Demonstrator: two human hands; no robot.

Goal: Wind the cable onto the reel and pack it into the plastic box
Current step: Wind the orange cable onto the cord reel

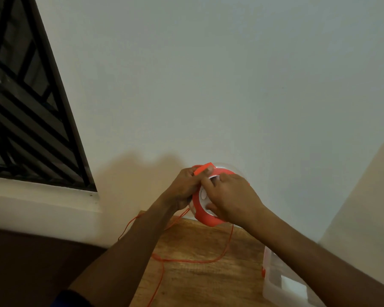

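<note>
Head-worn view, forward and downward

No text, label, brand, number or sign could be read anywhere in the view. The reel (pixel 205 214) showed only plain orange and white surfaces, partly covered by the hands and blurred, so any marking on it could not be made out. The clear plastic box (pixel 282 284) on the bench (pixel 200 280) carried no print that could be seen.
</note>
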